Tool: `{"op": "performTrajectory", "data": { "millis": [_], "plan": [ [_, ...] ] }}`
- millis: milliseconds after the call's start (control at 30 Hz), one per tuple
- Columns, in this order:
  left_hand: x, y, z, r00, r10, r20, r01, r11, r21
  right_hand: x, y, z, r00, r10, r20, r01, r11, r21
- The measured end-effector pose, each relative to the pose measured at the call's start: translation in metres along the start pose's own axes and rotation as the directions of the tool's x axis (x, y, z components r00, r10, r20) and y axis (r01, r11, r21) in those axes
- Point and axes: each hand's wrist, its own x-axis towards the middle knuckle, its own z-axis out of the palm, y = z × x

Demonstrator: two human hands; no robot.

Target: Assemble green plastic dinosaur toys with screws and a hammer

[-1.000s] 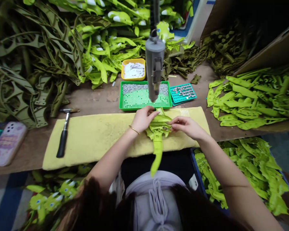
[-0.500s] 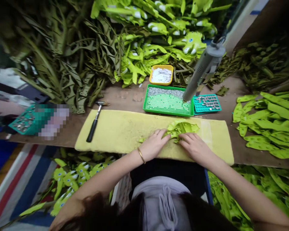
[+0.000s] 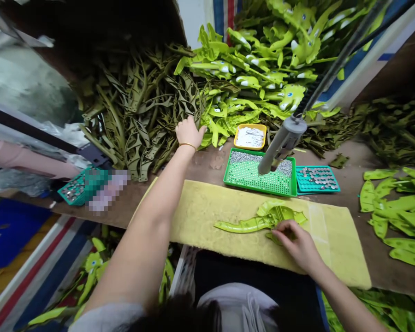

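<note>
Olive plastic pieces (image 3: 138, 115) make the biggest heap, beyond the left end of the yellow mat (image 3: 200, 212); lime-green plastic pieces (image 3: 242, 97) are piled beyond the mat's middle. On the mat itself, right of its centre, lies a long lime-green part (image 3: 249, 225), its hollow, ribbed side up. Just beyond the mat's far edge sits a green tray (image 3: 259, 189) of small metal bits, with a grey power screwdriver (image 3: 278, 145) hanging slantwise over it. Past the mat's far edge, the left hand (image 3: 188, 131) reaches to the olive heap, thumb spread; whether its fingers grip anything, I cannot tell. Over the mat, the right hand (image 3: 299, 242) has bent fingers and thumb at the lime-green part's near edge, touching it; whether they pinch it is unclear. A teal tray (image 3: 302, 185) and, farther from the mat, a yellow dish (image 3: 249, 146) come next in size, then the left wrist's gold-coloured bangle (image 3: 188, 145).
</note>
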Motion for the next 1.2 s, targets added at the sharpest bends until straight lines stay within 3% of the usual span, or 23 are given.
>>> {"op": "performTrajectory", "data": {
  "millis": [100, 167, 300, 433, 500, 567, 667, 800, 900, 967, 1067, 1200],
  "plan": [
    [-0.001, -0.006, -0.007, 0.997, -0.009, 0.077, 0.009, 1.0, 0.002, 0.001, 0.001, 0.001, 0.997, 0.058, -0.06, -0.056, 0.998, 0.037],
    [-0.021, -0.024, -0.019, 0.996, 0.021, 0.092, -0.02, 1.0, -0.006, 0.001, 0.002, -0.001, 0.996, 0.065, -0.055, -0.063, 0.997, 0.044],
    [-0.105, -0.078, -0.054, 0.985, 0.161, 0.068, -0.154, 0.984, -0.094, 0.004, 0.004, -0.006, 0.998, 0.039, -0.041, -0.037, 0.998, 0.042],
    [-0.194, -0.133, -0.078, 0.968, 0.236, 0.089, -0.213, 0.954, -0.209, 0.01, 0.003, -0.012, 0.996, -0.087, -0.023, 0.088, 0.995, 0.041],
    [-0.219, -0.153, -0.082, 0.961, 0.233, 0.15, -0.197, 0.956, -0.217, 0.012, 0.003, -0.014, 0.996, -0.08, -0.026, 0.081, 0.996, 0.045],
    [-0.227, -0.162, -0.08, 0.946, 0.239, 0.22, -0.199, 0.962, -0.188, 0.013, 0.004, -0.015, 0.999, -0.014, -0.037, 0.016, 0.998, 0.061],
    [-0.218, -0.147, -0.066, 0.92, 0.295, 0.259, -0.261, 0.953, -0.156, 0.013, 0.006, -0.014, 0.993, 0.109, -0.042, -0.103, 0.988, 0.113],
    [-0.198, -0.087, -0.03, 0.844, 0.453, 0.289, -0.414, 0.891, -0.188, 0.012, 0.008, -0.013, 0.983, 0.18, -0.025, -0.172, 0.968, 0.184],
    [-0.186, -0.049, 0.0, 0.848, 0.427, 0.314, -0.41, 0.904, -0.123, 0.012, 0.006, -0.013, 0.986, 0.157, -0.05, -0.146, 0.974, 0.172],
    [-0.179, -0.037, 0.013, 0.858, 0.392, 0.332, -0.386, 0.918, -0.089, 0.011, 0.005, -0.012, 0.99, 0.128, -0.057, -0.116, 0.979, 0.168],
    [-0.173, -0.033, 0.01, 0.859, 0.376, 0.347, -0.377, 0.924, -0.066, 0.01, 0.004, -0.011, 0.995, 0.097, -0.036, -0.089, 0.981, 0.175],
    [-0.187, -0.021, -0.024, 0.857, 0.448, 0.253, -0.438, 0.894, -0.099, 0.008, 0.007, -0.01, 0.999, 0.045, -0.015, -0.042, 0.991, 0.129]
  ]
}}
